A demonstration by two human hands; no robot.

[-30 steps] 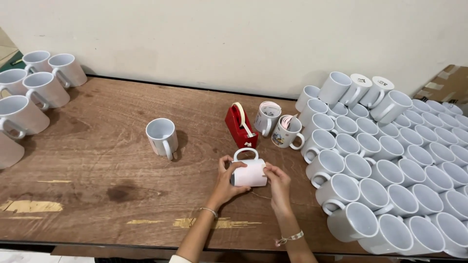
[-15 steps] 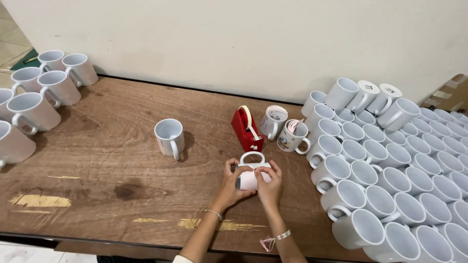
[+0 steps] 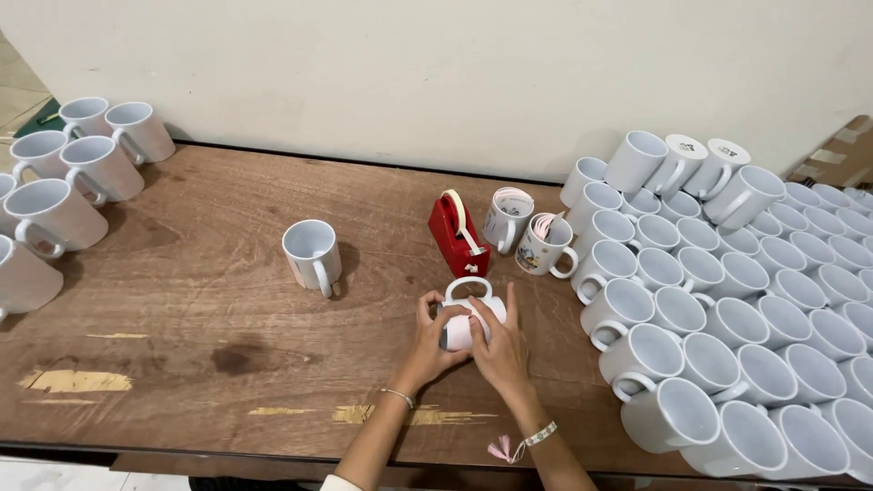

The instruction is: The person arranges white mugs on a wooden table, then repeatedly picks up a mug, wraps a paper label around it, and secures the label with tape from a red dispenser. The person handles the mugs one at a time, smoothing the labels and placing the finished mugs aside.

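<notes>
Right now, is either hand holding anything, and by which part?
Both hold one white mug lying on its side, handle up: the left hand and the right hand wrap its body, not the handle.

Brown wooden table (image 3: pixel 182 364), scuffed, against the wall. Crowded with white mugs at right (image 3: pixel 727 300), smaller cluster at left (image 3: pixel 64 173), lone mug (image 3: pixel 312 253) and red tape dispenser (image 3: pixel 457 235) mid-table.
</notes>
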